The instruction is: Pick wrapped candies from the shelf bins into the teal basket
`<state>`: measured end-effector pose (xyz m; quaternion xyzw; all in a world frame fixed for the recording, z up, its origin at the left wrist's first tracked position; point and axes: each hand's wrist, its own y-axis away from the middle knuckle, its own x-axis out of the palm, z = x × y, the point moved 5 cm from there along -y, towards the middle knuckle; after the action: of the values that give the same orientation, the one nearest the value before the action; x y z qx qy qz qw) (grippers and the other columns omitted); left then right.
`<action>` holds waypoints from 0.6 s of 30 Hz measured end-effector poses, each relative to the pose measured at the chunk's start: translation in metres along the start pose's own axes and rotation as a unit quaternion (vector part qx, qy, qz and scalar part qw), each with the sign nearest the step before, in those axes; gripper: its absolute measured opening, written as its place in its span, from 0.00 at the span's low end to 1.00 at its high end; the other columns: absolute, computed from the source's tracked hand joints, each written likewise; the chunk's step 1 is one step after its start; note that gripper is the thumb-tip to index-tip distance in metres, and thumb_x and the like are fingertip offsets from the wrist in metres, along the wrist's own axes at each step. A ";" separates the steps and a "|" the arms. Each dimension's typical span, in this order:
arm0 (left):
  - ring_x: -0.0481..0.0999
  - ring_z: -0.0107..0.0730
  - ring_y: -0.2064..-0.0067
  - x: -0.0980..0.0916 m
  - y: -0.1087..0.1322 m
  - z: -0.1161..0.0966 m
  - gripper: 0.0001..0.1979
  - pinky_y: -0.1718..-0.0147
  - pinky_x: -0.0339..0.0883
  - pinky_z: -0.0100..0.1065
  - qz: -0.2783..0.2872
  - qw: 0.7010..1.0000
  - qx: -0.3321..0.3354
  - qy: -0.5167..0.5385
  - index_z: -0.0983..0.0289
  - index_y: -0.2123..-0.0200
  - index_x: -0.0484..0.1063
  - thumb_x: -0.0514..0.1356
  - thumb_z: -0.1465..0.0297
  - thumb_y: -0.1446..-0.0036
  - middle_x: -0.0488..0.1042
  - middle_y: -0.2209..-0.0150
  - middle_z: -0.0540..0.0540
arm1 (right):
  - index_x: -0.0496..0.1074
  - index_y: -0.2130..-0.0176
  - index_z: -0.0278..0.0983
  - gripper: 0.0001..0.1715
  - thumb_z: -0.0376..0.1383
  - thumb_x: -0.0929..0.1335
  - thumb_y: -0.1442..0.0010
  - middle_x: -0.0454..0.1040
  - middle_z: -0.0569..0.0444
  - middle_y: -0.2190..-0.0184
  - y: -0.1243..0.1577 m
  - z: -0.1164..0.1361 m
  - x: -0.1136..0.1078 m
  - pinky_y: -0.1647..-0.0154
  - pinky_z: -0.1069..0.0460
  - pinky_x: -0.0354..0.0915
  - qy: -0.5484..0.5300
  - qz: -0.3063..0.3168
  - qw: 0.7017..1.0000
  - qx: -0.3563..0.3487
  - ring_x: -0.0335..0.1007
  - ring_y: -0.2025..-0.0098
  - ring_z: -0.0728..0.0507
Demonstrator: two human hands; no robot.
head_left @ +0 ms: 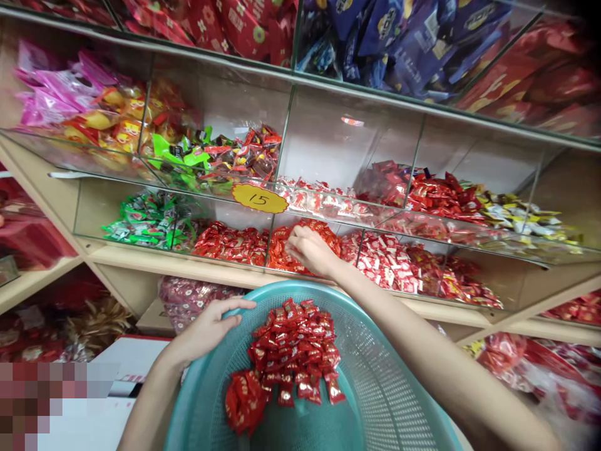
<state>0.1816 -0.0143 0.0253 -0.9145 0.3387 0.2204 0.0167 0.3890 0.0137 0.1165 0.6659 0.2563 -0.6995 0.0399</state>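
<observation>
My left hand (211, 326) grips the left rim of a teal plastic basket (389, 401), fingers curled over the edge. A heap of small red wrapped candies (286, 363) lies inside the basket. My right hand (310, 249) reaches over the basket into a clear shelf bin full of the same red candies (291, 241). Its fingers are bent down into the pile, closed on some of them.
Clear acrylic bins hold green (141, 219), red-and-white (389, 257), yellow and pink wrapped sweets. A yellow price tag marked 15 (259, 198) hangs above the bin. Bagged goods fill the top shelf. Wooden shelves and boxes stand at the lower left.
</observation>
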 end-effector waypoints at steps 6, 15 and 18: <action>0.69 0.39 0.47 0.002 -0.003 0.005 0.21 0.43 0.57 0.39 0.005 1.000 -0.004 0.015 0.65 0.52 0.73 0.55 0.65 0.49 0.70 0.47 0.57 | 0.69 0.62 0.35 0.09 0.35 0.61 0.36 0.66 0.50 0.61 0.039 0.040 -0.030 0.57 0.51 0.56 -0.156 -0.062 0.986 -0.003 0.59 0.58 0.45; 0.67 0.39 0.45 0.001 -0.004 0.006 0.20 0.42 0.55 0.38 -0.014 1.000 0.007 -0.007 0.63 0.53 0.74 0.56 0.66 0.50 0.71 0.47 0.56 | 0.71 0.65 0.36 0.10 0.28 0.62 0.40 0.73 0.54 0.67 0.100 0.106 0.026 0.59 0.54 0.60 -0.335 0.200 0.915 -0.106 0.66 0.64 0.49; 0.69 0.39 0.46 0.001 -0.003 0.005 0.21 0.43 0.56 0.38 -0.013 1.000 0.008 -0.008 0.64 0.52 0.73 0.56 0.66 0.49 0.71 0.47 0.56 | 0.72 0.65 0.36 0.09 0.28 0.63 0.41 0.74 0.55 0.68 0.112 0.113 0.056 0.64 0.56 0.61 -0.341 0.263 0.897 -0.102 0.67 0.67 0.50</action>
<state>0.1825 -0.0115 0.0196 -0.9171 0.3282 0.2245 0.0292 0.3244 -0.1138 0.0269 0.4216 0.1123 -0.8178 0.3752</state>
